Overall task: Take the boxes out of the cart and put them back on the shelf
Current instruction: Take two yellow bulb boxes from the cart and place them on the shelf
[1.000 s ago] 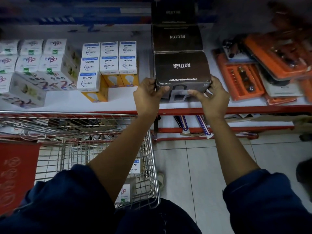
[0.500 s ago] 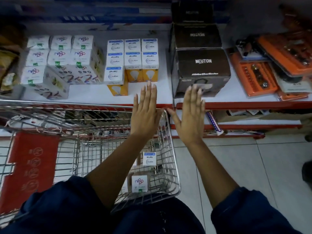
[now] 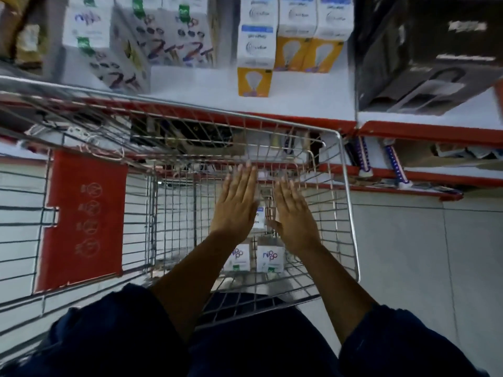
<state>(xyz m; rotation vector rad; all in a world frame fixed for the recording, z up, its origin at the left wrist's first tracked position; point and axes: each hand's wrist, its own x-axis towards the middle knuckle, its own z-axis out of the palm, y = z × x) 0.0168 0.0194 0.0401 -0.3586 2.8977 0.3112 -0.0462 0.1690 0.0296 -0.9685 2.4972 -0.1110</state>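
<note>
From the head camera, your left hand [image 3: 236, 205] and right hand [image 3: 293, 213] both hang flat inside the cart [image 3: 343, 170], fingers spread and holding nothing. Low in the cart, just under your wrists, stand two small white boxes [image 3: 270, 257] side by side, with a third box [image 3: 259, 216] partly hidden between your palms. They look like light, thin card cartons, likely bulbs, so expect them to be stiff but crushable and fragile inside. Take each by its two opposite side faces with gentle pressure. Beyond the cart's far rim, the shelf [image 3: 206, 83] carries matching white boxes.
</note>
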